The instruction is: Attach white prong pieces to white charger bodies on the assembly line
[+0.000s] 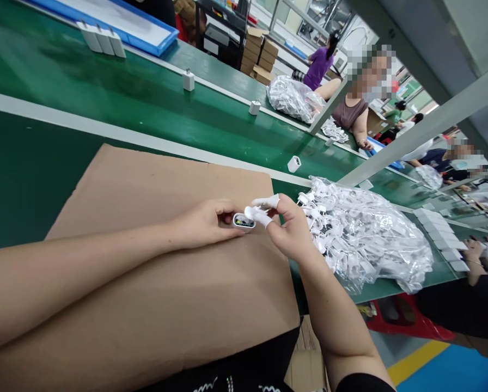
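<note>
Two hands at work | left hand (201,224) curled, pinching white charger casing (247,229), circuit board (243,221) showing in its open end | right hand (288,228) raised, white finger cots (264,202) at casing, contact unclear | clear plastic bag (362,234) of white plug parts just beside | below, cardboard sheet (146,190) on green conveyor belt (23,174)

Near: cardboard sheet (158,190) on a conveyor belt (31,174).
Centre: adapter casing (244,222) between left hand (203,223) and right hand (288,231), above the sheet.
Right: plastic bag of plugs (362,234) beside the sheet.
Far: adapters (188,80) on a second belt (105,87), co-worker (350,114) behind it.

Left hand (201,223), right hand (288,231) close together, curled.
</note>
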`<state>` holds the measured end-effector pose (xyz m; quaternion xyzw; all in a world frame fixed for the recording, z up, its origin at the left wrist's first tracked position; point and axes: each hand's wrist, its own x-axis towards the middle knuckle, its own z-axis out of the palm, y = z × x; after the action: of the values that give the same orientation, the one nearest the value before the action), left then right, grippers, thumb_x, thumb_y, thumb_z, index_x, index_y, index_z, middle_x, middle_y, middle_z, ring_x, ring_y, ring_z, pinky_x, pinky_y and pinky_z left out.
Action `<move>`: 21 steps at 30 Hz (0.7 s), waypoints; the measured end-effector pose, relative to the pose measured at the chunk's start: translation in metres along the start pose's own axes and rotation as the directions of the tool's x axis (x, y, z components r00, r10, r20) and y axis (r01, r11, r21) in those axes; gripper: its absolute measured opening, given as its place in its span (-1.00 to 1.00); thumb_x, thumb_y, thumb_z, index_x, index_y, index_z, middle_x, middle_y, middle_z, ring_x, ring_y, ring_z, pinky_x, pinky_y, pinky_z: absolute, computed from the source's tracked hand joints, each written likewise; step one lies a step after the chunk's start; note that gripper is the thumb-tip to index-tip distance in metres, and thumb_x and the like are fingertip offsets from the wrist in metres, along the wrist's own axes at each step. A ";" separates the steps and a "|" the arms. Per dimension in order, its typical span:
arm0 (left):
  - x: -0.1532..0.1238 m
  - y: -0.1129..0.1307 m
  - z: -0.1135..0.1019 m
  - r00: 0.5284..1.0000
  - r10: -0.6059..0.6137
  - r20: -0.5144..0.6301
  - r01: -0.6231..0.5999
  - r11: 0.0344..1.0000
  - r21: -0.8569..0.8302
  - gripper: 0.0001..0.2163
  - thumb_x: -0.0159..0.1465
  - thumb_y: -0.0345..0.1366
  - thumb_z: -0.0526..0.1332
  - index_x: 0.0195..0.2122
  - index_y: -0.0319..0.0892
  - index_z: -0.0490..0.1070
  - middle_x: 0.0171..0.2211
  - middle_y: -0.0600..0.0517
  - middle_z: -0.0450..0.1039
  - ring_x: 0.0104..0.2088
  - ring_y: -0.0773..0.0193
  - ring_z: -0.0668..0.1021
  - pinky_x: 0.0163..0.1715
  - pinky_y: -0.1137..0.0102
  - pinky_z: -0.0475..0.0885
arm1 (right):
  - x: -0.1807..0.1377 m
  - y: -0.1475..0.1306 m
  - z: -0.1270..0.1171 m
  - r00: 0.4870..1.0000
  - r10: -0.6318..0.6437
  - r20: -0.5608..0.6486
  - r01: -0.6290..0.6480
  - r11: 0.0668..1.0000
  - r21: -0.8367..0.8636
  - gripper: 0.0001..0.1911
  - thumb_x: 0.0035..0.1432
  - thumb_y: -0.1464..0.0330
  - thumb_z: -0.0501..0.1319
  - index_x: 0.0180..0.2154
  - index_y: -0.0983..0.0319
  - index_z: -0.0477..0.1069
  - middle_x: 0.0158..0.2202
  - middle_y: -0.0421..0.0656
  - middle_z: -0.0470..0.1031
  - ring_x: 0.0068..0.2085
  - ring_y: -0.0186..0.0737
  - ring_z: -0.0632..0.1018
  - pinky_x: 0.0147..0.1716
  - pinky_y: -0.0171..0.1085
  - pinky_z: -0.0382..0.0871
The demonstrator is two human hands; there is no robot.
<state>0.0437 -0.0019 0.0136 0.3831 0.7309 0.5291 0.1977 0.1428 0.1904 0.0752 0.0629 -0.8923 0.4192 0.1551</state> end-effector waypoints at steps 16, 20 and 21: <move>0.000 0.006 -0.002 0.999 -0.008 0.037 0.011 0.997 -0.079 -0.73 0.17 -0.04 0.39 -0.36 -0.15 0.52 -0.38 0.05 0.52 -0.32 0.19 0.53 -0.35 0.34 0.37 | 0.000 -0.015 0.018 0.972 -0.134 0.193 0.215 0.841 -0.497 -0.75 0.00 0.64 0.08 -0.39 0.23 0.41 -0.32 -0.08 0.36 -0.24 -0.10 0.39 -0.29 -0.19 0.29; -0.002 0.007 -0.003 0.999 -0.041 0.022 0.042 0.997 -0.069 -0.70 0.17 0.00 0.39 -0.37 -0.16 0.52 -0.40 0.05 0.51 -0.34 0.20 0.52 -0.37 0.35 0.36 | 0.002 -0.017 0.021 0.980 -0.101 0.171 0.176 0.841 -0.512 -0.77 -0.03 0.63 0.08 -0.44 0.22 0.38 -0.36 -0.11 0.33 -0.29 -0.14 0.37 -0.33 -0.22 0.23; -0.002 0.007 -0.003 0.999 -0.048 0.025 0.050 0.996 -0.067 -0.69 0.16 0.01 0.39 -0.37 -0.16 0.53 -0.40 0.05 0.51 -0.34 0.20 0.52 -0.37 0.35 0.36 | 0.002 -0.017 0.021 0.983 -0.092 0.161 0.163 0.843 -0.512 -0.77 -0.03 0.63 0.08 -0.43 0.22 0.39 -0.36 -0.11 0.33 -0.29 -0.14 0.37 -0.34 -0.22 0.22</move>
<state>0.0454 -0.0040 0.0210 0.3643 0.7193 0.5442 0.2319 0.1402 0.1632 0.0754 0.1050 -0.9745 0.1446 0.1354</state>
